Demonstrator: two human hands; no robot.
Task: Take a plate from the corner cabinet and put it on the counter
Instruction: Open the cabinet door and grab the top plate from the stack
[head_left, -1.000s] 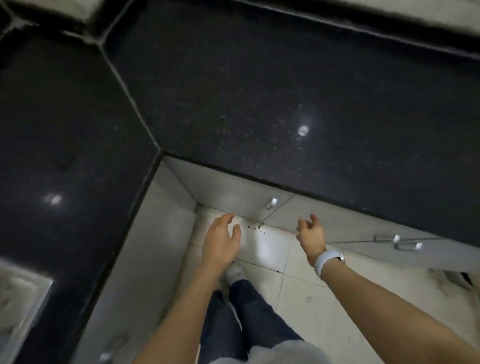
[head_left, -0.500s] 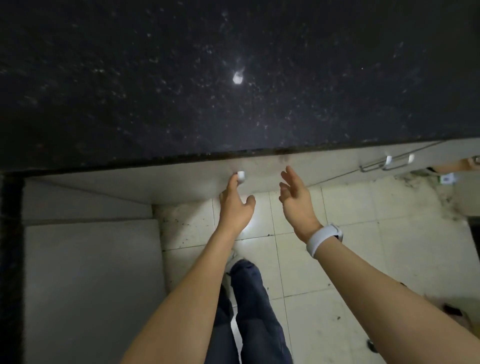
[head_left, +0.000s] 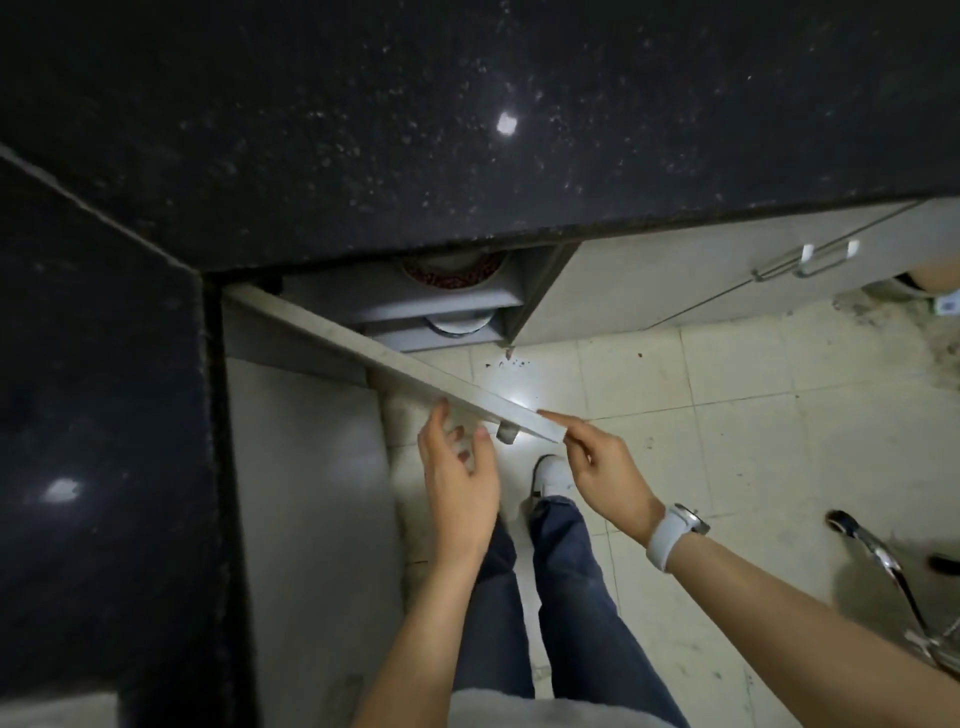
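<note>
The corner cabinet door (head_left: 395, 364) stands swung out toward me, seen edge-on. Inside, a plate with a dark red patterned rim (head_left: 451, 271) rests on the upper shelf, mostly hidden under the black counter (head_left: 467, 130). A plain white plate (head_left: 457, 325) lies on the shelf below. My left hand (head_left: 460, 478) is just under the door near its small knob (head_left: 506, 432), fingers apart and holding nothing. The fingertips of my right hand (head_left: 597, 467) touch the door's free end; a white watch sits on that wrist.
Grey cabinet fronts with metal bar handles (head_left: 810, 257) run to the right. A grey panel (head_left: 311, 493) lines the left side below the dark counter. A chrome chair leg (head_left: 883, 566) stands on the tiled floor at right. My legs and white shoe (head_left: 553, 475) are below.
The cabinet door was shut and is now swung open, baring the shelves and plates. My left hand has come off the knob; my right hand has moved onto the door's end.
</note>
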